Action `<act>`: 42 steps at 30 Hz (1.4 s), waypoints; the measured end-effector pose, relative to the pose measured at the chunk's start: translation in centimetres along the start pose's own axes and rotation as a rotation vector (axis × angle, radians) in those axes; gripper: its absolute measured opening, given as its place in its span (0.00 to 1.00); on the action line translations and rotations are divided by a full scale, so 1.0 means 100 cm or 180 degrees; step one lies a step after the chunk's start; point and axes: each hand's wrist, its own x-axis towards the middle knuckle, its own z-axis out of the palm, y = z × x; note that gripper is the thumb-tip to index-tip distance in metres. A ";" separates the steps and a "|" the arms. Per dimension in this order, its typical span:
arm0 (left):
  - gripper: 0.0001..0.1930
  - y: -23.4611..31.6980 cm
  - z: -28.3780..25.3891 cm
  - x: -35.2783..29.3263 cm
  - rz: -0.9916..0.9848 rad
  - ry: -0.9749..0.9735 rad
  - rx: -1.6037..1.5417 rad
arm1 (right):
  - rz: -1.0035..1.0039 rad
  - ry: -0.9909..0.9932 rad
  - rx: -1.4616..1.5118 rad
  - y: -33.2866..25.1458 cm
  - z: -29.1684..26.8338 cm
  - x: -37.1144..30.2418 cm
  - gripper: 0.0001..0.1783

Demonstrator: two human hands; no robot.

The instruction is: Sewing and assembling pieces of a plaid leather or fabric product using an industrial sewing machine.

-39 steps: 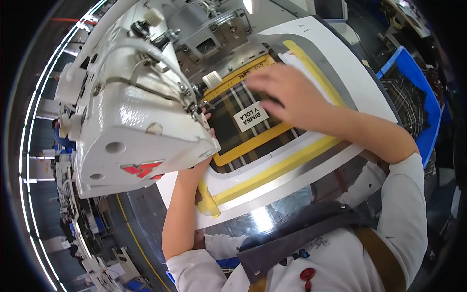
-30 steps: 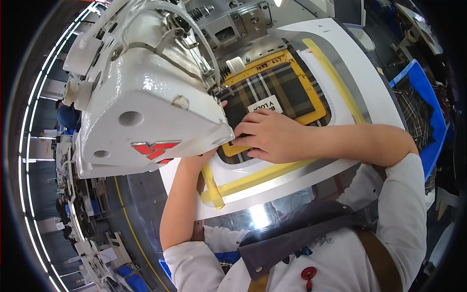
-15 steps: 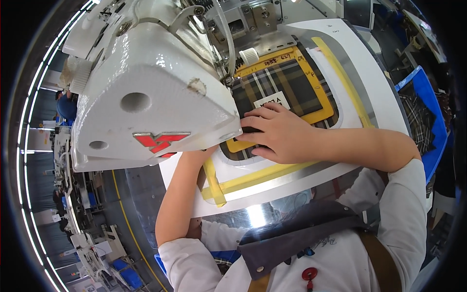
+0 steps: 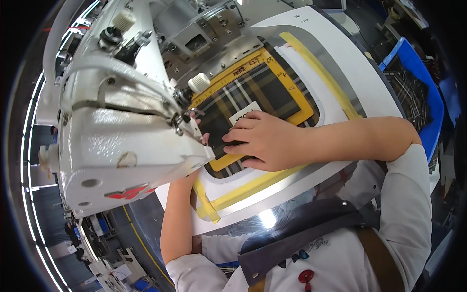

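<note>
My right hand [image 4: 265, 143] lies open on dark plaid fabric [image 4: 279, 92], its fingers spread and pointing left. Its index finger is at the edge of a small white label [image 4: 245, 112] that rests on the fabric. A yellow frame [image 4: 303, 117] surrounds this part of the plaid. My left hand [image 4: 206, 139] is mostly hidden behind the white sewing machine head [image 4: 141, 160]. Only a few fingertips show past the machine, apart from each other at the left side of the fabric; whether they touch it I cannot tell.
A white sheet [image 4: 335, 63] with yellow tape strips [image 4: 323, 75] lies around the frame. A metal bracket [image 4: 224, 61] adjoins the frame's far side. To the right, a blue bin [image 4: 440, 104] holds more plaid fabric. Other machines stand at the far left.
The view has shifted, so the machine head sits lower and further left. More of the label and fabric shows, and fingertips of my left hand now appear. My right hand stays on the fabric.
</note>
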 end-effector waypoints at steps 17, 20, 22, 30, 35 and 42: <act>0.08 0.030 0.017 0.008 0.0340 0.0457 0.0070 | -0.0164 -0.0018 0.0019 0.002 0.006 0.009 0.19; 0.08 -0.004 0.011 0.001 0.1060 0.0534 0.0427 | -0.0245 0.0069 -0.0014 -0.004 0.006 0.015 0.18; 0.08 0.003 0.009 0.001 0.0737 0.0288 0.0622 | -0.0164 0.0081 -0.0045 -0.004 0.008 0.015 0.17; 0.19 -0.002 0.008 0.003 0.0864 0.0227 0.0499 | -0.0231 0.0224 -0.0147 -0.004 0.005 0.014 0.16; 0.24 -0.007 0.004 -0.005 0.0852 -0.0012 0.0762 | -0.0189 0.0161 -0.0151 -0.005 0.002 0.013 0.16; 0.13 -0.009 -0.002 -0.004 0.0453 -0.0299 0.0940 | -0.0158 0.0163 -0.0162 -0.005 0.003 0.013 0.15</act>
